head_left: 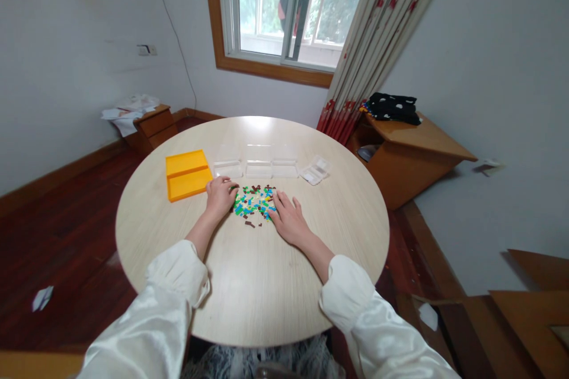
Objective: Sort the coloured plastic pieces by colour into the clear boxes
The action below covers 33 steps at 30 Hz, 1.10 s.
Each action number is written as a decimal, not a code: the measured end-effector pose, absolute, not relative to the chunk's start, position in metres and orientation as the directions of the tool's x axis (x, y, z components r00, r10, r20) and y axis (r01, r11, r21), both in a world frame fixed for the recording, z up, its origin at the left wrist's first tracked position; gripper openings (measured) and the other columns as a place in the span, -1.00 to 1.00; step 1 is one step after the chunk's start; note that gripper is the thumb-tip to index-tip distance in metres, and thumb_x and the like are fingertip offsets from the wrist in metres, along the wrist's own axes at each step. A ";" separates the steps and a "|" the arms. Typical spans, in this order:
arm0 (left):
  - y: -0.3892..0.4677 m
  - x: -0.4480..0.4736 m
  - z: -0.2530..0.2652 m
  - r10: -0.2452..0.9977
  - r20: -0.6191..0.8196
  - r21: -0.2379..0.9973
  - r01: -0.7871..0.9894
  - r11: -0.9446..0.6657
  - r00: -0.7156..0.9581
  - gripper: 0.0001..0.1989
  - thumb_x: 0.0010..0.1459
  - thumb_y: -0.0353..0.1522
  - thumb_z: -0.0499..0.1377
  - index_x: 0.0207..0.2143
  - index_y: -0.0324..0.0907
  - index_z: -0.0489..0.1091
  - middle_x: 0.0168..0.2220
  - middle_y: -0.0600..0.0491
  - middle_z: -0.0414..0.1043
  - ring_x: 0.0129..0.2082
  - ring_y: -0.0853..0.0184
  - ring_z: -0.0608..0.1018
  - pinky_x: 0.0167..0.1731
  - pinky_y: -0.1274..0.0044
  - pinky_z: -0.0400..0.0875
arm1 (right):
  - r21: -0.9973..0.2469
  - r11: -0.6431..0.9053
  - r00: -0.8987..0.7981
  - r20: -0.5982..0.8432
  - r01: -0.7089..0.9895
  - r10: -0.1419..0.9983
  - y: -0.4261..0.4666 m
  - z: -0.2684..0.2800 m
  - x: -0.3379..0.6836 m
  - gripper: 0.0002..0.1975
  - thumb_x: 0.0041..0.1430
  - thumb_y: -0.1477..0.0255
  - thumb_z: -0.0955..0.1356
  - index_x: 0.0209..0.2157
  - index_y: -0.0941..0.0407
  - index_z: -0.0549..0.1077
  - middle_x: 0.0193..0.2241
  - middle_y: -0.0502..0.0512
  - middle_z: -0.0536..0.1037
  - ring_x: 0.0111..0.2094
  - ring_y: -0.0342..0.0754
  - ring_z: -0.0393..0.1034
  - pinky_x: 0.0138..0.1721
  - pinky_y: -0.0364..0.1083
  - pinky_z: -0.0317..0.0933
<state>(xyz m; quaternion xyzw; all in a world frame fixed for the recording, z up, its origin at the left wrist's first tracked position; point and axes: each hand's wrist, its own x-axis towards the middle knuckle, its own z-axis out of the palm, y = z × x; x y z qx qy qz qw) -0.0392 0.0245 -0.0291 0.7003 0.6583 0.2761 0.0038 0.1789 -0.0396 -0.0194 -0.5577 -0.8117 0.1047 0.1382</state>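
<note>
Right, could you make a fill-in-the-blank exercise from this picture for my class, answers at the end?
The small pieces lie ____ the left hand and the right hand.
The yellow tray is nearer the ____ hand.
The table is ____ in shape.
In this view, the curtain hangs by the window's ____ side.

Missing words: between; left; round; right.

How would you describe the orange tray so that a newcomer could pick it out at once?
Start at the round, pale table by the window. Near its middle, the left hand is at the edge of a heap of small coloured pieces; look left of that hand. The orange tray there is shallow, with a bar across it, and opaque, unlike the clear boxes to its right.
</note>
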 end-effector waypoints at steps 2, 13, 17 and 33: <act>0.023 -0.039 -0.028 0.925 0.378 0.376 0.917 -0.133 -0.021 -0.76 0.12 -0.32 0.05 -0.32 -0.12 0.52 -0.09 -0.07 0.39 -0.05 0.18 0.38 0.02 0.28 0.15 | -0.326 0.357 -0.340 0.108 0.876 0.934 -0.039 -0.020 0.179 -0.45 0.31 0.24 0.02 0.24 0.22 0.01 0.26 0.24 0.01 0.28 0.03 -0.18 0.24 0.14 -0.33; 0.022 -0.033 -0.025 0.932 0.361 0.409 0.896 -0.175 0.018 -0.80 0.11 -0.33 0.10 -0.30 -0.12 0.52 -0.11 -0.07 0.41 -0.05 0.15 0.37 -0.04 0.25 0.07 | -0.330 0.373 -0.348 0.135 0.867 0.928 -0.037 -0.023 0.181 -0.46 0.31 0.25 0.03 0.24 0.21 0.01 0.26 0.25 0.03 0.28 0.03 -0.16 0.23 0.14 -0.31; 0.021 -0.032 -0.023 0.938 0.342 0.401 0.896 -0.192 0.048 -0.79 0.11 -0.35 0.08 -0.38 -0.14 0.52 -0.17 -0.06 0.46 -0.08 0.15 0.39 -0.07 0.25 0.08 | -0.330 0.368 -0.346 0.126 0.869 0.930 -0.037 -0.023 0.181 -0.46 0.31 0.25 0.02 0.24 0.22 0.02 0.26 0.24 0.02 0.28 0.03 -0.16 0.23 0.13 -0.31; -0.009 -0.012 -0.022 0.957 0.114 0.185 0.941 -0.284 0.267 -0.46 0.23 -0.15 -0.16 0.20 -0.18 0.09 0.26 -0.13 0.01 0.26 0.06 0.05 0.17 0.04 -0.20 | -0.239 0.447 -0.443 0.077 0.862 0.893 -0.044 -0.013 0.179 -0.47 0.29 0.16 0.08 0.22 0.05 0.07 0.28 0.14 -0.02 0.29 0.08 -0.19 0.23 0.16 -0.32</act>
